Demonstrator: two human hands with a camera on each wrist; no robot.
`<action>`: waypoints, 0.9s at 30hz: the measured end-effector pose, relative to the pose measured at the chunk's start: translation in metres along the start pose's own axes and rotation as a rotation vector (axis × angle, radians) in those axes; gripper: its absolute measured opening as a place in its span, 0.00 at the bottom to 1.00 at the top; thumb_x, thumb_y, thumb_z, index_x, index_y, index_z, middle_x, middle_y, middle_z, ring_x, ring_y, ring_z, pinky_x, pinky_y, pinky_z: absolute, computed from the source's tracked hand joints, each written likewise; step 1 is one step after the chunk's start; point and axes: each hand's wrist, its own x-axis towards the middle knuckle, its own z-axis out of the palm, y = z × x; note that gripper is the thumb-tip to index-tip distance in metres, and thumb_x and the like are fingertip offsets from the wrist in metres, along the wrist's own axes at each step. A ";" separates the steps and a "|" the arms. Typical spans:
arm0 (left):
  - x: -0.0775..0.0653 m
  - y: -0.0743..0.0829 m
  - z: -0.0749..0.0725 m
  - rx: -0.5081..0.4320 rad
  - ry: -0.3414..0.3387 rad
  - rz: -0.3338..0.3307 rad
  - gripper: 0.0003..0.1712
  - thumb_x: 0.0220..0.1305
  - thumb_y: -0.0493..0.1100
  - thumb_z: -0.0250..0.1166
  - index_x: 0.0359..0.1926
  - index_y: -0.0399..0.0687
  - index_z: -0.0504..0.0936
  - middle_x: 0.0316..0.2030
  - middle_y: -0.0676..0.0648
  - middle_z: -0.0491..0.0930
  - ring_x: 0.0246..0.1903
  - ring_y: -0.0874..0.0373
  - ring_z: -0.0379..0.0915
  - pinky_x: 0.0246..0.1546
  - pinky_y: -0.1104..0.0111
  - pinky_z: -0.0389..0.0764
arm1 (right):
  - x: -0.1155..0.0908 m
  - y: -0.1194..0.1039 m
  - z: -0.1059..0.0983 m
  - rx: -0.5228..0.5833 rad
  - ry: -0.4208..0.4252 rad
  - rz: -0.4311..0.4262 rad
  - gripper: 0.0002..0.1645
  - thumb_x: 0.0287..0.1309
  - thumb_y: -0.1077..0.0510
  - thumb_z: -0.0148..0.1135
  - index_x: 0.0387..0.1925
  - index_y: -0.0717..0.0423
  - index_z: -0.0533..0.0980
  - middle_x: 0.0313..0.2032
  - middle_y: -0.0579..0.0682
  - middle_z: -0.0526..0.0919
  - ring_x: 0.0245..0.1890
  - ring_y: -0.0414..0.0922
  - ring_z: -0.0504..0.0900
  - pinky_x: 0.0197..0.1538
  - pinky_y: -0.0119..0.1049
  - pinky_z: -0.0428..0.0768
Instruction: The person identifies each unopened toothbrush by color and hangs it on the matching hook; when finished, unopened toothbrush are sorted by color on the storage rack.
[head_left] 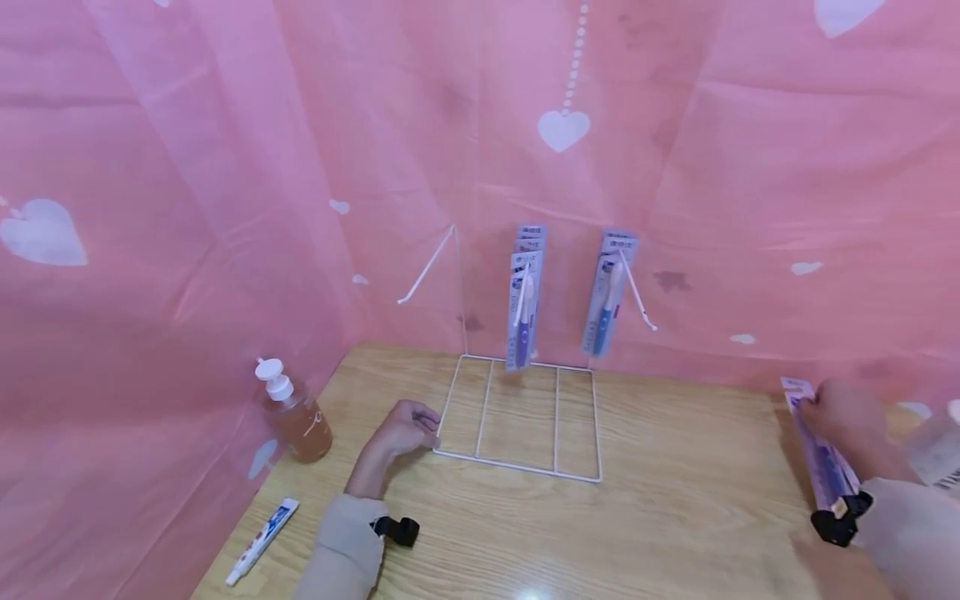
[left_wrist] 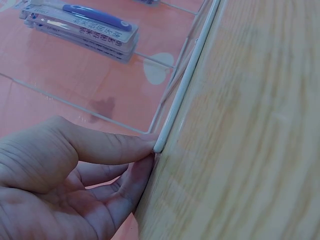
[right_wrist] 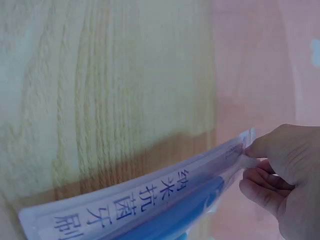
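Observation:
A white wire rack stands on the wooden table, its base flat and its hooks raised at the back. My left hand pinches the base's front left corner between thumb and fingers; the left wrist view shows the thumb on the wire. Several packaged purple toothbrushes hang from the middle hook, and packaged blue ones from the right hook. Far right, my right hand holds a packaged toothbrush by one end of its pack. Blue shows through the clear plastic, and the pack slants over the table.
On the left stands an amber pump bottle with a white top. A toothpaste tube lies near the table's left edge. A whitish container is partly visible at the right edge. Pink cloth with hearts hangs behind the table.

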 end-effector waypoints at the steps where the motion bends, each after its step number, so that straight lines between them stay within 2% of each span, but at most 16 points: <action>1: 0.000 0.000 0.000 0.002 0.005 -0.001 0.20 0.42 0.23 0.72 0.41 0.30 0.81 0.33 0.42 0.78 0.33 0.52 0.75 0.39 0.64 0.80 | 0.000 -0.003 -0.001 0.001 0.008 -0.002 0.20 0.56 0.60 0.52 0.11 0.54 0.63 0.11 0.46 0.67 0.11 0.45 0.69 0.16 0.39 0.66; 8: 0.000 -0.001 0.000 -0.005 -0.001 -0.018 0.20 0.42 0.23 0.72 0.41 0.30 0.82 0.33 0.42 0.79 0.34 0.52 0.76 0.40 0.63 0.79 | -0.004 -0.023 -0.011 0.002 0.087 -0.006 0.19 0.57 0.60 0.52 0.12 0.56 0.65 0.11 0.47 0.66 0.12 0.45 0.66 0.17 0.38 0.63; 13: 0.001 -0.001 -0.001 0.011 0.008 -0.021 0.21 0.42 0.23 0.72 0.41 0.30 0.82 0.33 0.42 0.79 0.33 0.52 0.76 0.40 0.64 0.80 | -0.006 -0.059 -0.034 0.008 0.119 -0.033 0.18 0.64 0.58 0.53 0.21 0.66 0.72 0.14 0.50 0.70 0.13 0.46 0.69 0.16 0.38 0.66; 15: 0.001 -0.001 -0.001 0.015 0.012 -0.015 0.21 0.42 0.22 0.72 0.41 0.29 0.82 0.33 0.42 0.79 0.33 0.52 0.76 0.39 0.64 0.80 | -0.009 -0.079 -0.045 0.004 0.147 -0.070 0.18 0.65 0.58 0.55 0.25 0.70 0.74 0.15 0.51 0.71 0.13 0.45 0.70 0.15 0.38 0.67; 19: 0.000 0.000 0.000 0.012 0.016 -0.011 0.20 0.42 0.22 0.72 0.41 0.29 0.82 0.33 0.42 0.79 0.33 0.52 0.76 0.39 0.64 0.80 | -0.017 -0.120 -0.060 -0.006 0.255 -0.175 0.17 0.64 0.59 0.57 0.30 0.74 0.76 0.17 0.55 0.74 0.13 0.44 0.70 0.15 0.36 0.67; 27: -0.001 0.001 0.003 0.003 0.018 -0.018 0.20 0.43 0.22 0.72 0.41 0.29 0.82 0.33 0.42 0.79 0.33 0.52 0.76 0.38 0.64 0.80 | -0.037 -0.182 -0.074 -0.010 0.502 -0.388 0.12 0.57 0.62 0.64 0.30 0.72 0.79 0.23 0.60 0.78 0.18 0.49 0.75 0.17 0.35 0.70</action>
